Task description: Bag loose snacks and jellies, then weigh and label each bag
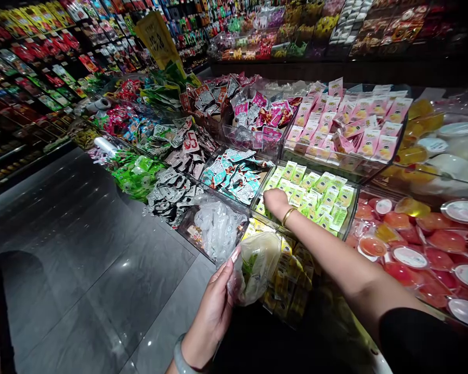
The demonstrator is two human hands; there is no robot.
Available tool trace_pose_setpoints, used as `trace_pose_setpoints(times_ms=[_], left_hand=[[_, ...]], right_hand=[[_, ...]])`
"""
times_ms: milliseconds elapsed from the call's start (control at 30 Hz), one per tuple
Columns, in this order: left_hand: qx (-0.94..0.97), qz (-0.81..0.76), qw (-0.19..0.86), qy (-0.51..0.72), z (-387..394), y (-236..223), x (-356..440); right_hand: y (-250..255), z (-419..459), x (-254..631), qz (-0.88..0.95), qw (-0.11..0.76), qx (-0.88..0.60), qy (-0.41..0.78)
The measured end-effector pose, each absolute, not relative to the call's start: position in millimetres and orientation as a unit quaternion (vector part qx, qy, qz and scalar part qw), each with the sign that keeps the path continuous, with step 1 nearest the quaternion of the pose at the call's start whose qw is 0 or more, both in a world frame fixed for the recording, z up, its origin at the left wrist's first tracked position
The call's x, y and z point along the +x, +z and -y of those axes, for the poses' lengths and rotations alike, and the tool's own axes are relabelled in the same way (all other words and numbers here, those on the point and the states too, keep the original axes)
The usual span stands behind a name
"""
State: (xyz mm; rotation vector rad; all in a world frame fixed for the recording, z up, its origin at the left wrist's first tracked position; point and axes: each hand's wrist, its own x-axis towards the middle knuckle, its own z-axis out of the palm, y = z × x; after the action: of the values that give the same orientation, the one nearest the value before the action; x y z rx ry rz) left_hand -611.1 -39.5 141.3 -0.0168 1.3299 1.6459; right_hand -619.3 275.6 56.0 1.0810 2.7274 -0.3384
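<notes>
My left hand [217, 304] is closed on the edge of a clear plastic bag [259, 270], its mouth spread wide. Something green and white shows inside the bag. Reaching over the display, my right hand [276, 201] is at the left side of a clear bin of small green-and-yellow packets [315, 192]. Its fingers curl down among them, and whether they grip a packet is hidden. Yellow packets [292, 275] lie below, partly behind the bag.
Bins of pink packets [347, 122] and turquoise packets [234, 175] adjoin the green one. Crumpled clear bags [216, 226] lie on a bin at the front edge. Jelly cups [417, 244] fill the right side. Grey floor tiles [89, 265] run along the left.
</notes>
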Motion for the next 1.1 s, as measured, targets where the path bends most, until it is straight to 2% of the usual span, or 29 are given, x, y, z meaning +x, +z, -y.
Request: trace_pose_setpoints(times_ms=[167,300,600,767,933,1100], left_hand=[[0.001,-0.542,0.496,0.679,38,142,-613],[0.002,-0.551,0.497,0.67,36,143,-617],[0.012,-0.547,0.505,0.668,34,141,-616],[0.014,-0.549,0.504,0.667,35,141,-616],[0.013,-0.559,0.51,0.654,38,139,-615],[0.006,-0.568,0.498,0.655,35,143,-612]], right_hand=[[62,-273,-607,-0.929,0.045,0.35,-0.108],[74,-304,-576,-0.911,0.021,0.401,-0.095],[73,-343,-536,-0.861,0.103,0.482,-0.125],[64,-333,-533,-0.856,0.076,0.481,-0.172],[77,-323,-535,-0.86,0.078,0.493,-0.102],[78,-303,-553,-0.895,0.057,0.44,-0.042]])
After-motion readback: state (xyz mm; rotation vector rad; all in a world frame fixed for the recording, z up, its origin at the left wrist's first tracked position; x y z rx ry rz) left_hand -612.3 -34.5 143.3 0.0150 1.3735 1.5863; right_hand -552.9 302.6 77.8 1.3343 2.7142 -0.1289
